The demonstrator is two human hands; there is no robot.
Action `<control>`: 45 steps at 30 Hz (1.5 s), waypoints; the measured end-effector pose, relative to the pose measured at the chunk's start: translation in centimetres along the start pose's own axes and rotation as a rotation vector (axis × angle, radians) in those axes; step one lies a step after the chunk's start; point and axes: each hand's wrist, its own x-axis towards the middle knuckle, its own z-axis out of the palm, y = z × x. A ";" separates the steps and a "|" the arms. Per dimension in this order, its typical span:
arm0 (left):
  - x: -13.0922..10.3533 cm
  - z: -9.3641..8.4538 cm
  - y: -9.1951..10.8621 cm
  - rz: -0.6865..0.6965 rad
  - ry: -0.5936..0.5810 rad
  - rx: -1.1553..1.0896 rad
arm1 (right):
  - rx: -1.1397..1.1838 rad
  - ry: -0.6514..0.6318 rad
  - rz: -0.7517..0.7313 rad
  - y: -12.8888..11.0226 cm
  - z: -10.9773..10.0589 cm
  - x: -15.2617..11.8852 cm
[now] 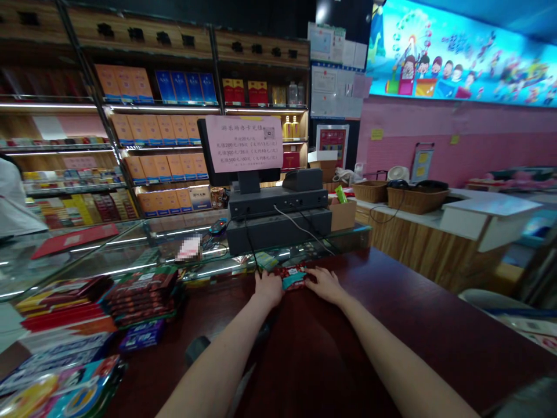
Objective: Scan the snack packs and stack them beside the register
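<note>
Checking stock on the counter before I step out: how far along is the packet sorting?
Done: packets sit in stacks on the left of the dark red counter. In hand: the left hand and right hand both grip a red and teal packet by the cash register. It is not yet on any stack.

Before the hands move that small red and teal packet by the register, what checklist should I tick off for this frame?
1. Both hands on the packet: ok; left hand and right hand touch its two ends.
2. Packet resting on the dark red counter: ok, at the far edge by the glass case.
3. Packet gripped by the fingers: cannot tell; too small to see.
4. Register cables apart from the hands: cannot tell; they run down close behind the packet.
5. Stacked packets on the left apart from the arms: ok.
</note>
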 end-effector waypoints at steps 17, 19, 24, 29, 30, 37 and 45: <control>-2.3 -0.9 -2.3 0.019 0.158 -0.034 | -0.005 0.111 -0.072 -0.2 -0.1 -1.3; -3.2 -1.4 -3.0 0.028 0.185 -0.026 | -0.009 0.138 -0.097 -0.6 0.0 -1.5; -5.8 -2.3 -5.1 0.041 0.239 0.002 | -0.025 0.209 -0.165 -2.6 0.7 -1.7; -8.3 -2.8 -8.0 0.032 0.275 0.032 | -0.007 0.205 -0.259 -6.1 1.0 -1.8; -8.8 -2.8 -8.6 0.028 0.282 0.036 | 0.001 0.200 -0.279 -6.9 1.0 -1.8; -12.3 -2.9 -13.6 -0.017 0.352 0.086 | 0.049 0.162 -0.394 -13.4 1.8 -1.8; -16.0 -3.2 -18.8 -0.070 0.434 0.090 | 0.109 0.101 -0.500 -20.4 3.5 -1.6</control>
